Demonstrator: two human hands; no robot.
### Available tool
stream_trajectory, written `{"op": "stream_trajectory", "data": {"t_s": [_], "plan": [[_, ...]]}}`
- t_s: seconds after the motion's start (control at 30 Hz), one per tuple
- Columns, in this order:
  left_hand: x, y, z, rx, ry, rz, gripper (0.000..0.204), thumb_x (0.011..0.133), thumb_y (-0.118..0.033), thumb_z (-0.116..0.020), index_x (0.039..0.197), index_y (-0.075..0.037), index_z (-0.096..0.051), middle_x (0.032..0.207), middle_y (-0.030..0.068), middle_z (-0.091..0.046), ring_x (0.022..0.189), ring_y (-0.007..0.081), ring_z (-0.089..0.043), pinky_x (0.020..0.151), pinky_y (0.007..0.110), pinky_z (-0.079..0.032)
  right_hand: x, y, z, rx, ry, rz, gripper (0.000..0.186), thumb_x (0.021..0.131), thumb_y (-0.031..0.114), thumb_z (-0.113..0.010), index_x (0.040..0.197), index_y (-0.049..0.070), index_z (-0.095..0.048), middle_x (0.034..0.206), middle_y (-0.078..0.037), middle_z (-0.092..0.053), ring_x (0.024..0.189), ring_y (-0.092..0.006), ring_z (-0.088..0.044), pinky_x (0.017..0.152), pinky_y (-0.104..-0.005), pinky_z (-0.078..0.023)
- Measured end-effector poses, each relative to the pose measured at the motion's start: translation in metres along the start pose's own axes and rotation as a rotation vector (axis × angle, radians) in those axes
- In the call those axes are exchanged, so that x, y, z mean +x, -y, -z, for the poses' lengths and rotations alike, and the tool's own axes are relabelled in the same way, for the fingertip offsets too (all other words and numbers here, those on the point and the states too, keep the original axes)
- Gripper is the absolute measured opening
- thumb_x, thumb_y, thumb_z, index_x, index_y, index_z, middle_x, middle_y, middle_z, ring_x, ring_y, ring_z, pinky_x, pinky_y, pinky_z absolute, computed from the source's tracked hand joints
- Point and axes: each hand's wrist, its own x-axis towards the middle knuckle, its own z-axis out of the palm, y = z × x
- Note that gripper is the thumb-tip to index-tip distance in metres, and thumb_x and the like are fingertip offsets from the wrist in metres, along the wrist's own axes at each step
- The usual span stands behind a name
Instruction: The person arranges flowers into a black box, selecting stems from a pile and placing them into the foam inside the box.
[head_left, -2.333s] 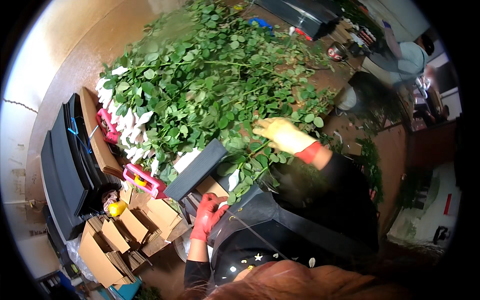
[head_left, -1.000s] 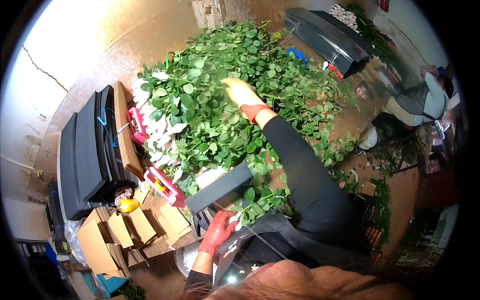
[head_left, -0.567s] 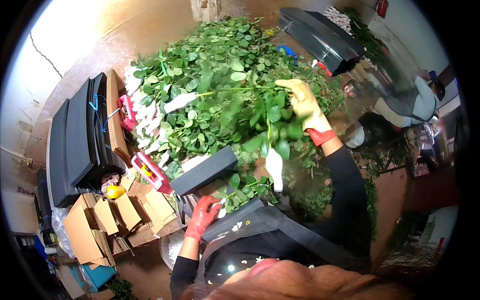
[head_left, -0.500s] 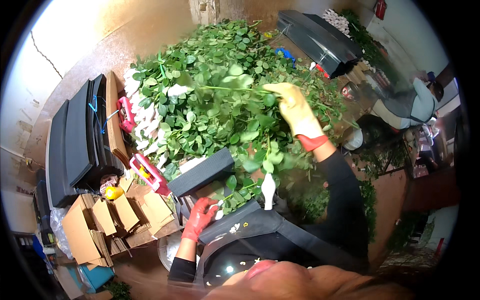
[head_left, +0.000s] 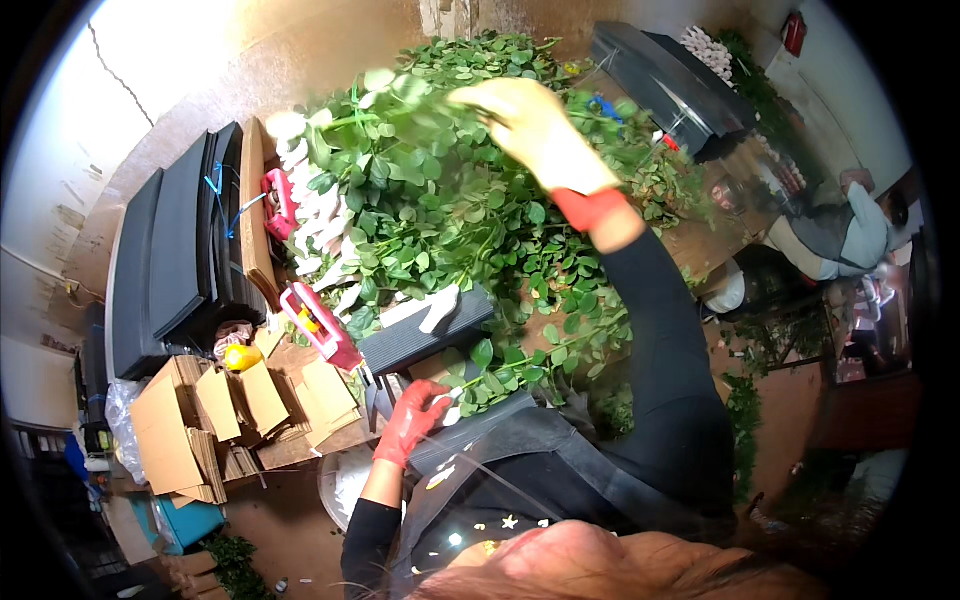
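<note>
- A heap of slender green leafy stems (head_left: pixel 470 220) covers the middle of the brown tabletop (head_left: pixel 710 243); white-covered heads (head_left: pixel 325 225) cluster at its left side.
- The right hand (head_left: pixel 525 125), in a cream rubber glove with a red cuff, hangs over the far part of the heap, fingers bent toward a blurred leafy stem; I cannot tell whether it grips it.
- The left hand (head_left: pixel 412 420), in a red rubber glove, curls its fingers at the white tip (head_left: pixel 452 408) of a separate leafy stem (head_left: pixel 515 375) by the tabletop's near edge, apparently grasping it.
- Just beyond, a dark grey ribbed block (head_left: pixel 410 345) bears one white-covered head (head_left: pixel 440 310).
- The step in hand looks like sorting stems singly.
- The next move seems to call for a light right-hand pinch, leaves kept untangled, with the left hand steadying its stem.
</note>
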Motion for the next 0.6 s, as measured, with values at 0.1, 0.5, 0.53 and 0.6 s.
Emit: {"op": "stream_trajectory", "data": {"t_s": [0.1, 0.5, 0.53, 0.6], "plan": [[-0.009, 0.010, -0.006, -0.062, -0.045, 0.037, 0.039, 0.094, -0.014, -0.080, 0.131, -0.006, -0.068, 0.118, 0.0048, -0.067, 0.107, 0.0166, -0.064, 0.097, 0.031, -0.051, -0.064, 0.011, 0.040, 0.199, 0.152, 0.147, 0.056, 0.076, -0.019, -0.062, 0.119, 0.014, -0.074, 0.109, -0.010, -0.078, 0.090, -0.0265, -0.075, 0.073, -0.0381, -0.061], [0.001, 0.001, -0.002, -0.168, -0.067, 0.087, 0.072, 0.082, -0.016, -0.092, 0.147, -0.013, -0.061, 0.142, 0.0117, -0.062, 0.128, 0.0246, -0.062, 0.107, 0.037, -0.054, -0.317, 0.024, -0.015, 0.102, 1.102, -0.327, 0.036, 0.087, 0.015, -0.074, 0.121, 0.022, -0.078, 0.112, -0.008, -0.078, 0.101, -0.0323, -0.074, 0.087, -0.0432, -0.061], [-0.001, -0.007, -0.001, -0.136, -0.085, 0.117, 0.069, 0.084, -0.016, -0.090, 0.146, -0.013, -0.061, 0.142, 0.0120, -0.061, 0.127, 0.0248, -0.062, 0.106, 0.037, -0.055, -0.288, 0.036, -0.008, -0.022, 1.193, -0.296, 0.040, 0.086, 0.016, -0.075, 0.125, 0.021, -0.076, 0.107, -0.010, -0.078, 0.100, -0.0326, -0.074, 0.087, -0.0448, -0.061], [-0.007, -0.009, 0.002, -0.062, -0.105, 0.134, 0.064, 0.087, -0.017, -0.087, 0.145, -0.013, -0.060, 0.143, 0.0147, -0.056, 0.123, 0.0272, -0.064, 0.105, 0.039, -0.056, -0.216, 0.046, -0.001, -0.220, 1.360, -0.352, 0.050, 0.085, 0.019, -0.077, 0.134, 0.018, -0.069, 0.097, -0.013, -0.075, 0.096, -0.0327, -0.074, 0.083, -0.0475, -0.061]]}}
